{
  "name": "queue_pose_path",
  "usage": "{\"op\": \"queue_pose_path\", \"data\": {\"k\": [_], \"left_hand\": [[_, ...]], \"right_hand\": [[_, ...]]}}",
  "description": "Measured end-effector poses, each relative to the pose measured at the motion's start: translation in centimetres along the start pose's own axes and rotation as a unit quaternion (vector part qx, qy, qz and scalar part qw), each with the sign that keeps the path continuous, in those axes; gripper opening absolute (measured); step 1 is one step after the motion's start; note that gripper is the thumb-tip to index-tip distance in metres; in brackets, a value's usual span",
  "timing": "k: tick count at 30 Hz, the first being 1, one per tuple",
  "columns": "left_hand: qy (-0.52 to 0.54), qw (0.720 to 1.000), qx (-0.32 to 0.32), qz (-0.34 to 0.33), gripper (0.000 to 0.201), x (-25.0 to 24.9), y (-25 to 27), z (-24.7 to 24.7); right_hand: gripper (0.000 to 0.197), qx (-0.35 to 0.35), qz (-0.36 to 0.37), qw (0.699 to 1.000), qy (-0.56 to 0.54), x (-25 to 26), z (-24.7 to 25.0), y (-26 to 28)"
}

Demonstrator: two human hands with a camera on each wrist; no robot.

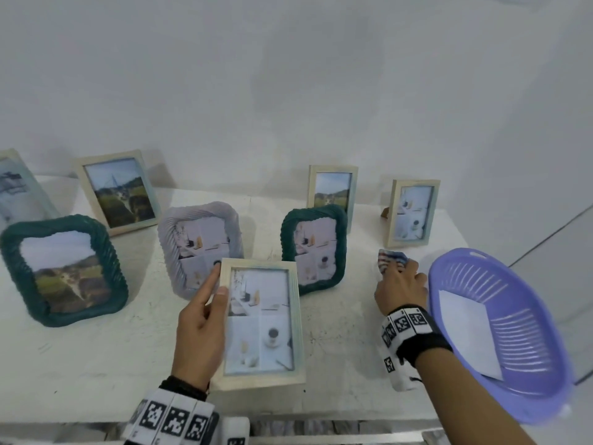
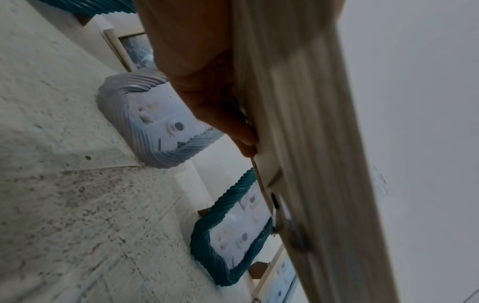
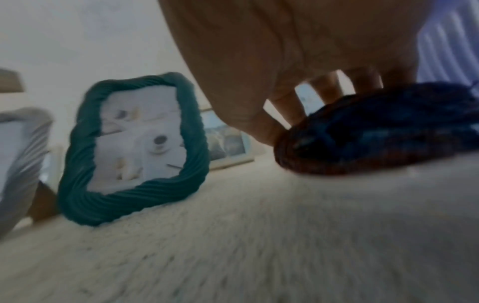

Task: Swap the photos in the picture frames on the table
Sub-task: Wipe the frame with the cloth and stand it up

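My left hand [image 1: 205, 313] grips the left edge of a pale wooden frame [image 1: 261, 319] with a four-part still-life photo, thumb on its front, and holds it upright over the table's front. In the left wrist view my fingers [image 2: 228, 121] curl behind that frame's side [image 2: 311, 143]. My right hand [image 1: 399, 284] is down on a striped blue-and-red cloth [image 1: 390, 260] lying on the table, thumb and fingers [image 3: 282, 114] closing on the cloth [image 3: 376, 133]. The other frames stand upright: teal ones [image 1: 64, 271] [image 1: 314, 248], a lilac one [image 1: 200, 248], and wooden ones [image 1: 118, 191] [image 1: 332, 191] [image 1: 412, 213].
A purple slotted basket [image 1: 529, 316] with a white sheet [image 1: 468, 332] in it hangs over the table's right edge, close to my right forearm. A further frame [image 1: 16, 187] stands at the far left. The wall runs right behind the back row.
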State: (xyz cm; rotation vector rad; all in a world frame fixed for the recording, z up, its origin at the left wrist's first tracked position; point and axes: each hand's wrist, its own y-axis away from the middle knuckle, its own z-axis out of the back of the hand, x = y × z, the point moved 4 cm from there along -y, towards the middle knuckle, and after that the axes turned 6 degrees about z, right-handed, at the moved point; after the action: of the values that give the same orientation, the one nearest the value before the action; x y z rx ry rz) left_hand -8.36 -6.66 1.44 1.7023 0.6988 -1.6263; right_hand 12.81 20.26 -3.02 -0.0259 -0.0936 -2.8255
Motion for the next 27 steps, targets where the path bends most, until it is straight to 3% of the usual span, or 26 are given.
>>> {"op": "queue_pose_path", "data": {"k": [6,10,12,15,17,18,20,22,24,27], "left_hand": [[-0.001,1.000,0.006,-0.009,0.039,-0.3,-0.1,-1.2],[-0.003,1.000,0.007,-0.010,0.039,-0.1,-0.1,-1.6],[-0.006,1.000,0.004,-0.005,0.039,-0.5,0.2,-1.9],[-0.003,1.000,0.004,0.005,0.036,-0.8,0.5,-2.1],[-0.003,1.000,0.003,0.007,0.031,-1.0,0.7,-2.2],[-0.006,1.000,-0.003,0.002,0.028,-1.1,0.8,-2.2],[-0.011,1.000,-0.019,-0.008,0.022,-1.2,0.9,-2.3],[-0.019,1.000,-0.021,-0.013,0.018,-1.3,1.1,-2.6],[-0.017,1.000,-0.009,0.009,0.023,-0.8,1.0,-2.8],[-0.049,0.990,0.100,0.085,0.081,0.5,0.8,-3.7]], "right_hand": [[0.068,0.119,-0.004,0.992,-0.036,-1.1,-4.1,-0.2],[0.076,0.144,0.007,0.989,-0.039,-1.4,-3.8,0.6],[0.076,0.113,0.027,0.991,-0.064,-0.8,-2.8,1.2],[0.067,0.001,0.105,0.979,-0.177,1.6,0.1,4.0],[0.056,-0.012,0.144,0.935,-0.325,3.4,1.8,7.1],[0.051,0.020,0.150,0.892,-0.425,4.3,2.7,8.8],[0.041,0.132,0.135,0.772,-0.607,6.0,4.0,11.9],[0.037,0.215,0.094,0.665,-0.709,7.0,4.6,13.8],[0.036,0.223,0.069,0.613,-0.755,7.3,5.0,14.5],[0.036,0.217,0.082,0.572,-0.787,7.4,5.4,14.9]]}}
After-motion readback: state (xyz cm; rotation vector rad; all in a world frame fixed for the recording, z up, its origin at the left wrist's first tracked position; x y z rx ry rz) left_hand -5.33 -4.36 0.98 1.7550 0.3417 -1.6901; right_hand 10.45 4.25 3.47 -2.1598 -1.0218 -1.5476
